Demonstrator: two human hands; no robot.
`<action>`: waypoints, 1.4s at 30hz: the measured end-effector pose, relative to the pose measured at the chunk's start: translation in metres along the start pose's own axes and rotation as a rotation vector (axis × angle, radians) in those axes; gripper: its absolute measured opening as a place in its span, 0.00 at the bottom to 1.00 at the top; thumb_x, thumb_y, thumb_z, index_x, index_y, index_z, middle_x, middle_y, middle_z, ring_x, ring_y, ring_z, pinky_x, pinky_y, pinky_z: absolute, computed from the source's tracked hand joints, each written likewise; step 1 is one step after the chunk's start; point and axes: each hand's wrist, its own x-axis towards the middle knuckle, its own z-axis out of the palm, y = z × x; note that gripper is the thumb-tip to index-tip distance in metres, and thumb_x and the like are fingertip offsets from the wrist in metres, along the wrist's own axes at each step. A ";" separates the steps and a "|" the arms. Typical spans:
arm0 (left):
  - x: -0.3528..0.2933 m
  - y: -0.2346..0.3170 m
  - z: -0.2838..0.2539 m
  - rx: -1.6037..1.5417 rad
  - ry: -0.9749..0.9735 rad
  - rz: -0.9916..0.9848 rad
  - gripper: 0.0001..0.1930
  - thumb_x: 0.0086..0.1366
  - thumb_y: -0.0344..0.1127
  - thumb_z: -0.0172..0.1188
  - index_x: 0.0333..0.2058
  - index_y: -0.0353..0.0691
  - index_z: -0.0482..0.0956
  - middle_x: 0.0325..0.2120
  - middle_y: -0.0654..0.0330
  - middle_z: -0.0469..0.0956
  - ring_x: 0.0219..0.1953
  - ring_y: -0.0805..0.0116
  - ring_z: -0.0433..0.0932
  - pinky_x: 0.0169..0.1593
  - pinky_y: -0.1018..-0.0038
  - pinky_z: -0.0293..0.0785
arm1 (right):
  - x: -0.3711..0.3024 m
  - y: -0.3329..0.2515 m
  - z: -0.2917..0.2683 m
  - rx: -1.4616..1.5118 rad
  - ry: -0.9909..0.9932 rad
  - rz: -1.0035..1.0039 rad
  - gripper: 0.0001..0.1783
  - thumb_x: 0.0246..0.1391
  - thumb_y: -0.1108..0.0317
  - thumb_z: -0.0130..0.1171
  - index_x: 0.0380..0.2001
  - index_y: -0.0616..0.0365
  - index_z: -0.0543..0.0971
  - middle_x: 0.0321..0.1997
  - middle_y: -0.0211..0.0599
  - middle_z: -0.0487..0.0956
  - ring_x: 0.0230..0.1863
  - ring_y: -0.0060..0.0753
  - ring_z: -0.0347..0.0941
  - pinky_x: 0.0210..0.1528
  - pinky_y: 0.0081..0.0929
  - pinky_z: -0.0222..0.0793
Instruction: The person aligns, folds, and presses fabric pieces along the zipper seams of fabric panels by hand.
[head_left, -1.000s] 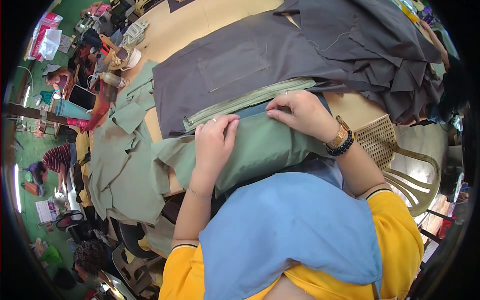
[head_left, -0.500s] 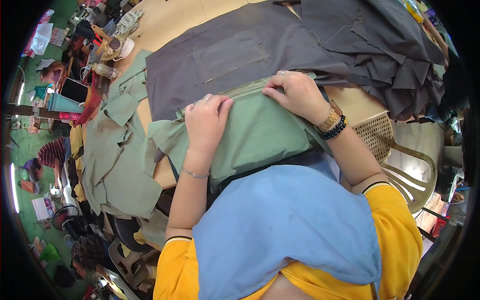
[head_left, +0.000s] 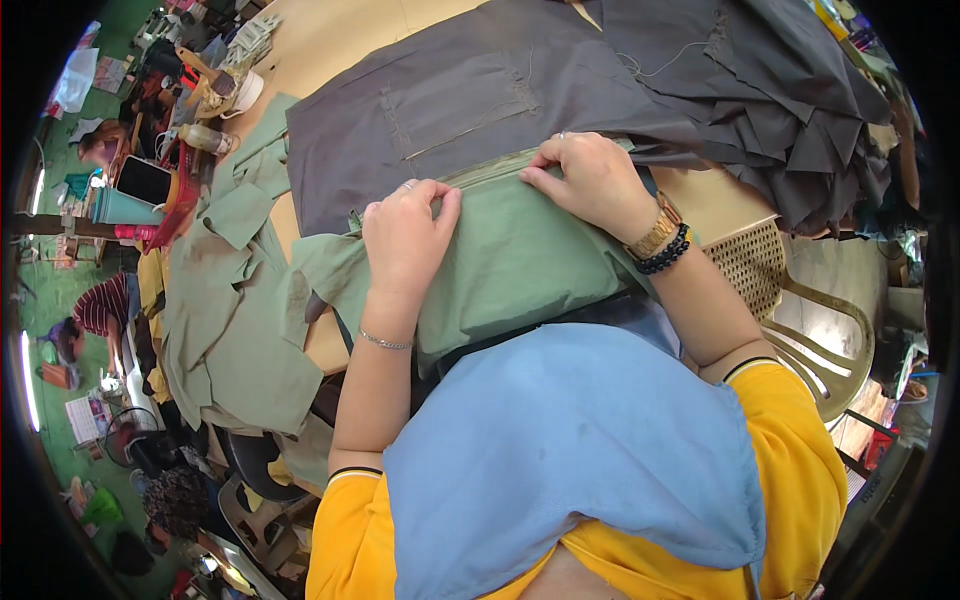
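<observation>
A piece of green fabric [head_left: 520,255] hangs over the near edge of the table toward my lap, its far edge folded into a narrow seam. My left hand [head_left: 408,232] pinches that folded edge at its left part, thumb against the fingers. Further right along the same edge, my right hand [head_left: 590,180] grips the fold between thumb and fingertips. Beyond the fold lies dark grey fabric [head_left: 345,150] with a rectangular stitched patch [head_left: 460,105] and frayed threads.
Green cut pieces [head_left: 225,320] are heaped at the left table edge. More dark grey fabric [head_left: 790,110] is piled at the right, near a plastic chair [head_left: 745,270]. A phone [head_left: 145,180], a bottle [head_left: 205,138] and a brush [head_left: 205,70] sit at the far left. Other people work beyond.
Both hands keep their pinch on the folded edge. The left hand has shifted slightly left and up; the right hand has barely moved. The view has tilted a little.
</observation>
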 end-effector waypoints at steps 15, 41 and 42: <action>0.002 0.000 0.006 -0.030 0.002 -0.038 0.10 0.66 0.41 0.69 0.30 0.43 0.87 0.28 0.59 0.85 0.30 0.53 0.83 0.39 0.58 0.73 | 0.003 -0.001 0.000 0.015 -0.051 0.060 0.12 0.56 0.56 0.73 0.33 0.53 0.91 0.33 0.41 0.88 0.39 0.48 0.86 0.43 0.44 0.81; -0.036 0.054 0.020 0.244 -0.146 0.239 0.42 0.70 0.67 0.61 0.68 0.37 0.76 0.64 0.53 0.76 0.64 0.55 0.76 0.66 0.41 0.65 | -0.012 0.009 -0.025 -0.015 0.042 0.003 0.10 0.59 0.60 0.70 0.35 0.55 0.89 0.34 0.41 0.87 0.38 0.49 0.85 0.42 0.42 0.80; -0.036 0.056 0.020 0.243 -0.146 0.244 0.42 0.70 0.67 0.61 0.68 0.37 0.76 0.64 0.53 0.76 0.64 0.55 0.76 0.66 0.41 0.65 | -0.011 0.011 -0.024 -0.023 0.063 0.002 0.10 0.58 0.60 0.70 0.34 0.55 0.90 0.34 0.40 0.87 0.38 0.48 0.85 0.42 0.43 0.81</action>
